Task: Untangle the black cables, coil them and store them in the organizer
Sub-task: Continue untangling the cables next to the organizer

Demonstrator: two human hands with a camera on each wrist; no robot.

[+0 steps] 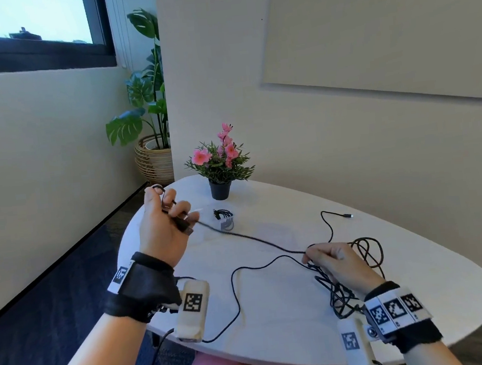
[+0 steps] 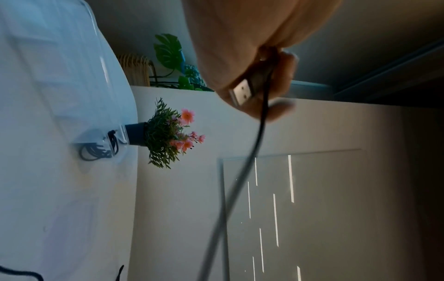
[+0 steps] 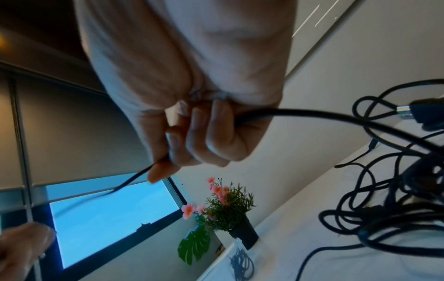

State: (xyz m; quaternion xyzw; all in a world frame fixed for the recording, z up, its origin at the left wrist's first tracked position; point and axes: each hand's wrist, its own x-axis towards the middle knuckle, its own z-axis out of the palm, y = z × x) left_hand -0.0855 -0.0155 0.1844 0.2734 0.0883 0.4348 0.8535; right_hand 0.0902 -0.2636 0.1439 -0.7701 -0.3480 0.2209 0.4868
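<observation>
My left hand point(image 1: 169, 215) is raised over the table's left end and grips the USB plug end point(image 2: 242, 93) of a black cable point(image 1: 254, 240), with a loop of it round the fingers. That cable stretches taut to my right hand point(image 1: 334, 258), which grips it point(image 3: 312, 114) in curled fingers. Under and behind the right hand lies a tangle of black cables point(image 1: 350, 286); one free end with a small plug point(image 1: 347, 216) lies farther back. The clear organizer point(image 1: 224, 217) holds one coiled black cable point(image 2: 98, 150).
A small pot of pink flowers point(image 1: 221, 163) stands at the back of the white oval table point(image 1: 421, 297), just behind the organizer. A loose cable loop point(image 1: 238, 294) runs to the table's near edge. A big potted plant point(image 1: 148, 117) is on the floor by the wall.
</observation>
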